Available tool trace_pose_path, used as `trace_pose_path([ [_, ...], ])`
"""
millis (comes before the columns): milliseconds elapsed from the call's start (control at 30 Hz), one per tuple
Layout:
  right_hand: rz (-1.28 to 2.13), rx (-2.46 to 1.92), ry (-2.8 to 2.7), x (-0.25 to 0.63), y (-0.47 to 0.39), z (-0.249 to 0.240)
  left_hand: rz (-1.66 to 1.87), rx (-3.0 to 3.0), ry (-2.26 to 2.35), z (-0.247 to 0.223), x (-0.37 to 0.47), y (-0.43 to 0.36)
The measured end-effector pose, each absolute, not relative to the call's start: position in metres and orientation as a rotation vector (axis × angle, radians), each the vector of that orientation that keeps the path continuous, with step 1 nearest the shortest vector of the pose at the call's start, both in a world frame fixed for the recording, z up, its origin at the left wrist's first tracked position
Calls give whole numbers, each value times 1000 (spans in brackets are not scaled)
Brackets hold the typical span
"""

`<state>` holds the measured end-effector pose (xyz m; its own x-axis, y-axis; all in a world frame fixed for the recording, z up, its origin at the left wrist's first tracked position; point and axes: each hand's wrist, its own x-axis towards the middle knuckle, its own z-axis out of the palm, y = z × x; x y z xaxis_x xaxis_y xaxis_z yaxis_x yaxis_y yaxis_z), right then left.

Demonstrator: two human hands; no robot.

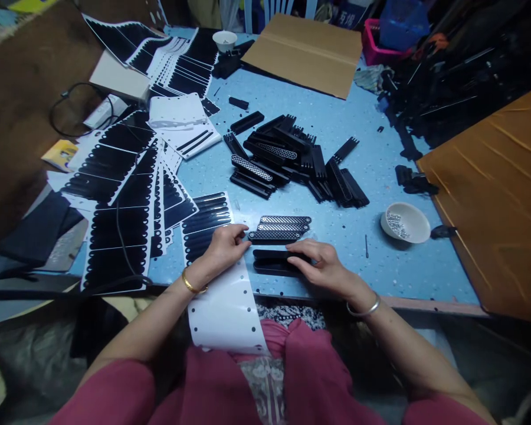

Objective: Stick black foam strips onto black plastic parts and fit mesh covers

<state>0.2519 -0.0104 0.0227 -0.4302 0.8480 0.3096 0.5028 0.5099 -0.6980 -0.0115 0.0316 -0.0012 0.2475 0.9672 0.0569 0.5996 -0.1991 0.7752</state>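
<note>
My right hand [321, 265] is closed on the right end of a black strip-shaped part [272, 255], which lies along a second black part [274, 268] near the table's front edge. My left hand [225, 247] rests over a sheet of black stickers [206, 218], its thumb and index finger bent close together at the left end of the nearest patterned bar; what they hold, if anything, is too small to tell. Several silver-patterned black bars [283, 227] lie side by side just beyond my hands. The sheet's white backing [223, 307] hangs over the edge.
A heap of black parts [287, 153] lies mid-table. More sticker sheets [119, 236] and a cable cover the left. At the right are a white bowl [418, 223] of small metal pieces and an orange-brown board [500, 206]. Cardboard [307, 50] lies at the back.
</note>
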Motion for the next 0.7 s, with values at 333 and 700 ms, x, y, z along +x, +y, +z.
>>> trace_pose_path([
  [333,687,-1087,-2110,254,-14,32,673,2053,1182,-2,1,33],
  [700,335,-1169,-2178,295,-1,21,766,1617,1187,-13,2,29],
])
